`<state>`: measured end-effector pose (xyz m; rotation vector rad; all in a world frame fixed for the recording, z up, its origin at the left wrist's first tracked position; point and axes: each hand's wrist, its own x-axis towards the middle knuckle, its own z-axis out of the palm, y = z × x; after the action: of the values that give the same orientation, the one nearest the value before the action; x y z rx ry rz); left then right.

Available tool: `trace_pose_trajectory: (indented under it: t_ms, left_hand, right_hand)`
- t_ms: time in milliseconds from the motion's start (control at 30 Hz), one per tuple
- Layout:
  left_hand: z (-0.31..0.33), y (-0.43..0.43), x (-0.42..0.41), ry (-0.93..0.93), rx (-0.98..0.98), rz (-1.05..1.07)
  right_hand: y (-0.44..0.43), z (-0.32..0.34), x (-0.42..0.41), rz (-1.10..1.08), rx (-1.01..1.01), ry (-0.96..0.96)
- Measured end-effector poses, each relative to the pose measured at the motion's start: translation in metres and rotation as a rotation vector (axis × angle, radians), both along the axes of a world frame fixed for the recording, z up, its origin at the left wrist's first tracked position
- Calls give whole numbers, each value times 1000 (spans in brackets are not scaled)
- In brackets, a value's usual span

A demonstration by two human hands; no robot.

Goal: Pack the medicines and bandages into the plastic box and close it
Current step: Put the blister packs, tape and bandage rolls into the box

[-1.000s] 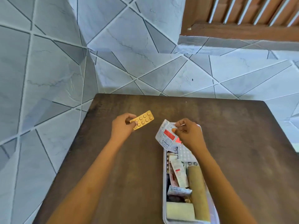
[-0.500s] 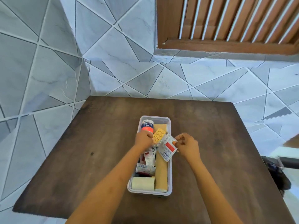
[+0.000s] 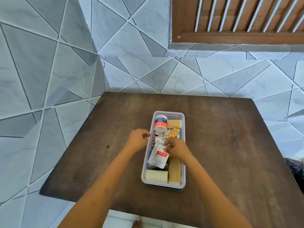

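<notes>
The right hand (image 3: pixel 176 148) pinches a white sachet (image 3: pixel 158 156) with a red label over the middle of the plastic box (image 3: pixel 183 163). The left hand (image 3: pixel 137 141) hangs loosely curled and empty at the box's left rim. Inside lie a yellow blister pack (image 3: pixel 172 133), an adhesive tape roll (image 3: pixel 161 122) at the far end and bandage rolls (image 3: pixel 157 176) at the near end, all on the dark surface (image 3: pixel 230 145).
</notes>
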<state>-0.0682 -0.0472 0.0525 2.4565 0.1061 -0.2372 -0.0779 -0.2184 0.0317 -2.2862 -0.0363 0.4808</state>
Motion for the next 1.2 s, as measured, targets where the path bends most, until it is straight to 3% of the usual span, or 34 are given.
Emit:
trace_pose_trajectory:
  t_ms: [167,367,467,533,633,700,767,933,1200]
  left_hand:
    - [-9,7,-9,26,-26,-51]
    - [-29,6,-14,72,66,-163]
    - [-34,6,-15,75,46,-190]
    - [-35,6,-16,51,-12,-138]
    - [-35,11,-20,108,-186,34]
    - [-35,12,-22,230,-293,94]
    - [-34,10,-24,281,-323,109]
    - [-27,18,-23,136,-226,107]
    - [-10,69,-17,56,-74,120]
  right_hand:
    - [13,-10,-7,133,-206,-156]
    - [18,-15,-12,59,-187,-341]
    - [14,-11,-15,70,-294,-401]
    - [6,-10,-24,-47,-347,-458]
    - [-9,-15,-45,-299,-252,-320]
    - [-14,-20,-53,-314,-159,-157]
    - [-14,-21,-55,-315,-107,-121]
    - [-10,-9,-52,-338,10,-137]
    - [39,7,-47,-246,95,-161]
